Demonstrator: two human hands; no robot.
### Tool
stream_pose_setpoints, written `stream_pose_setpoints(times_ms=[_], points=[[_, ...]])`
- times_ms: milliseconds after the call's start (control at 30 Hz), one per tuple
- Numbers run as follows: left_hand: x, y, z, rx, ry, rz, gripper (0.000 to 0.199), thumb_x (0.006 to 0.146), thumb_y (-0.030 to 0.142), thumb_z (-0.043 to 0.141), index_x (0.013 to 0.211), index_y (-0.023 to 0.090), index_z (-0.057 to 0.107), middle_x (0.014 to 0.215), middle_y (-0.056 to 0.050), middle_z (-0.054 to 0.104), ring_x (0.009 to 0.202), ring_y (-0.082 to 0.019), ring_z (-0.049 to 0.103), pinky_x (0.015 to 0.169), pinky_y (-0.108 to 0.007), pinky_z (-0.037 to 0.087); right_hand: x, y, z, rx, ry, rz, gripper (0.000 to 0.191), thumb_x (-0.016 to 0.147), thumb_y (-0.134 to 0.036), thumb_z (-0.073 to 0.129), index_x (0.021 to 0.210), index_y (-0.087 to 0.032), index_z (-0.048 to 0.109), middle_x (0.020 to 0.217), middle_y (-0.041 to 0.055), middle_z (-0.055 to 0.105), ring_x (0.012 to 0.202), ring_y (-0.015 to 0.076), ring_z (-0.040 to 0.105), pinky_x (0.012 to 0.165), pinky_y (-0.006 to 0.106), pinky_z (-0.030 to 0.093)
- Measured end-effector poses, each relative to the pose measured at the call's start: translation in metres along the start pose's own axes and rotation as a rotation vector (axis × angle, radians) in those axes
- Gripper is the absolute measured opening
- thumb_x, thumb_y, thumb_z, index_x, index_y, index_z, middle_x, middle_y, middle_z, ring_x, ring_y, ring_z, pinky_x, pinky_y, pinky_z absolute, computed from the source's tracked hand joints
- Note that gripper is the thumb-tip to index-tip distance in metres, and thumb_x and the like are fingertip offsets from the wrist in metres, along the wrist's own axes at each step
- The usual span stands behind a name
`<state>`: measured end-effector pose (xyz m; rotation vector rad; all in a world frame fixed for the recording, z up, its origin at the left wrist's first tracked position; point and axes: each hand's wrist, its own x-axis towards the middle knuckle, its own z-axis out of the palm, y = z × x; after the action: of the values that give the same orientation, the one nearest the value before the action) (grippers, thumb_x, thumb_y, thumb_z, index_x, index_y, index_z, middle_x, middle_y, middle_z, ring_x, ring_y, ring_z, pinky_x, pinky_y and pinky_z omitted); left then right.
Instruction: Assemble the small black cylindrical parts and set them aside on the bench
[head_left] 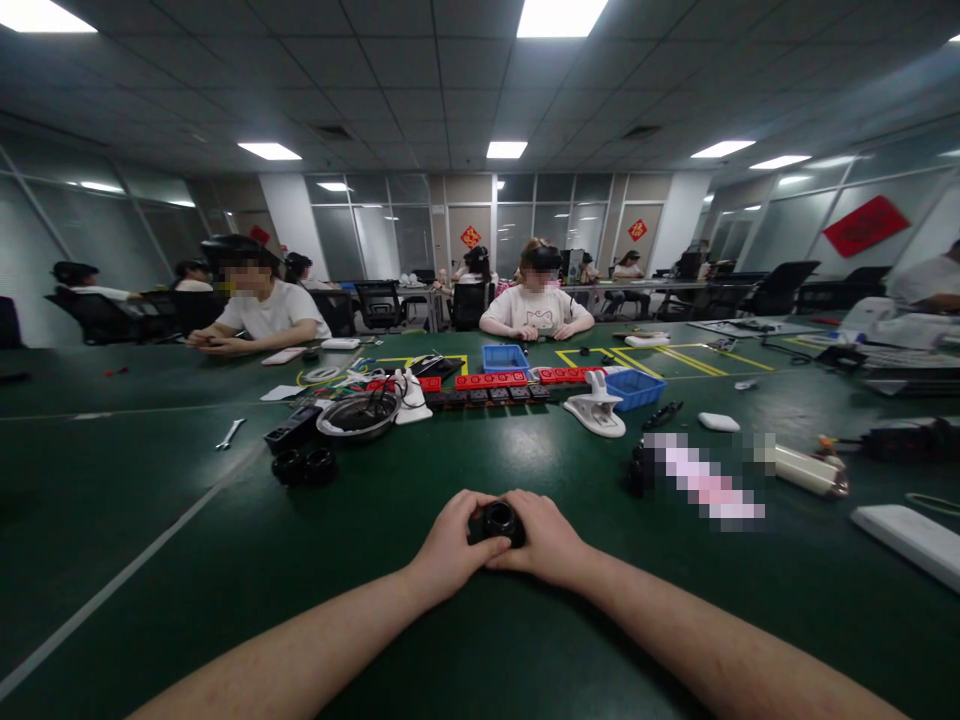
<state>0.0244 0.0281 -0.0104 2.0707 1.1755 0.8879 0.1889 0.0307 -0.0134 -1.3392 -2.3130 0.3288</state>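
A small black ring-shaped part (500,519) with a round opening on top is held between my two hands on the green table (480,640). My left hand (455,545) wraps round its left side, the thumb across its near edge. From the right, my right hand (541,538) curls round the same part, its fingers pressed against it. The fingertips of both hands come close together on the far and near sides. Two similar black round parts (304,466) stand to the left, beyond my left hand.
Ahead lie a metal bowl (358,416), red power strips (491,380), a white clamp stand (596,408) and a blue basket (634,388). A wrench (230,434) is at left, a cream cylinder (810,470) at right. Two people sit across the table.
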Motion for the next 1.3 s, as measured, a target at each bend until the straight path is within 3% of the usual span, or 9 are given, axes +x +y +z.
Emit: stream_pose_setpoints(times_ms=[200, 500, 900, 1067, 1200, 1300], points=[[0.0, 0.0, 0.0, -0.006, -0.006, 0.078, 0.032, 0.067, 0.024, 0.062, 0.098, 0.022, 0.054, 0.092, -0.003, 0.051, 0.083, -0.019, 0.047, 0.06, -0.024, 0.04, 0.003, 0.013, -0.011, 0.322, -0.148, -0.134, 0.063, 0.059, -0.032, 0.067, 0.116, -0.022, 0.043, 0.11, 0.0052, 0.053, 0.099, 0.0234, 0.047, 0.085, 0.037, 0.033], [-0.002, 0.004, -0.002, -0.019, -0.033, 0.086, 0.034, 0.069, 0.025, 0.059, 0.103, 0.024, 0.053, 0.097, -0.004, 0.05, 0.089, -0.02, 0.047, 0.065, -0.026, 0.042, 0.006, 0.018, -0.018, 0.665, -0.379, -0.111, 0.046, 0.068, -0.022, 0.059, 0.112, -0.017, 0.048, 0.103, 0.0036, 0.056, 0.092, 0.0194, 0.052, 0.082, 0.034, 0.039], [-0.003, 0.008, -0.004, 0.017, -0.079, 0.052, 0.033, 0.066, 0.026, 0.063, 0.097, 0.022, 0.054, 0.091, -0.002, 0.051, 0.083, -0.019, 0.048, 0.063, -0.025, 0.04, 0.006, 0.017, -0.011, 0.354, -0.253, -0.058, 0.037, 0.056, -0.031, 0.069, 0.086, -0.016, 0.056, 0.079, -0.0023, 0.056, 0.073, 0.0143, 0.051, 0.063, 0.024, 0.038], [-0.004, 0.005, 0.002, 0.097, 0.065, -0.013, 0.032, 0.056, 0.026, 0.07, 0.082, 0.019, 0.052, 0.084, -0.001, 0.049, 0.083, -0.02, 0.047, 0.069, -0.029, 0.038, 0.001, 0.0, 0.006, 0.049, -0.04, 0.135, 0.044, 0.05, -0.046, 0.069, 0.075, -0.016, 0.049, 0.071, 0.0004, 0.053, 0.064, 0.0152, 0.048, 0.054, 0.023, 0.033], [-0.003, 0.003, 0.004, 0.127, 0.09, -0.029, 0.032, 0.055, 0.029, 0.07, 0.078, 0.018, 0.051, 0.083, -0.001, 0.048, 0.082, -0.021, 0.047, 0.071, -0.031, 0.038, -0.002, -0.01, 0.007, -0.021, -0.009, 0.14, 0.051, 0.05, -0.052, 0.066, 0.082, -0.016, 0.05, 0.077, 0.0044, 0.055, 0.07, 0.0196, 0.051, 0.061, 0.029, 0.036], [-0.001, 0.0, 0.002, 0.11, 0.061, -0.013, 0.034, 0.055, 0.029, 0.07, 0.082, 0.019, 0.051, 0.086, -0.002, 0.049, 0.085, -0.021, 0.047, 0.073, -0.032, 0.039, -0.003, -0.003, 0.0, 0.131, -0.054, 0.044, 0.076, 0.042, -0.053, 0.07, 0.104, -0.017, 0.046, 0.095, 0.007, 0.054, 0.087, 0.024, 0.05, 0.073, 0.035, 0.037]])
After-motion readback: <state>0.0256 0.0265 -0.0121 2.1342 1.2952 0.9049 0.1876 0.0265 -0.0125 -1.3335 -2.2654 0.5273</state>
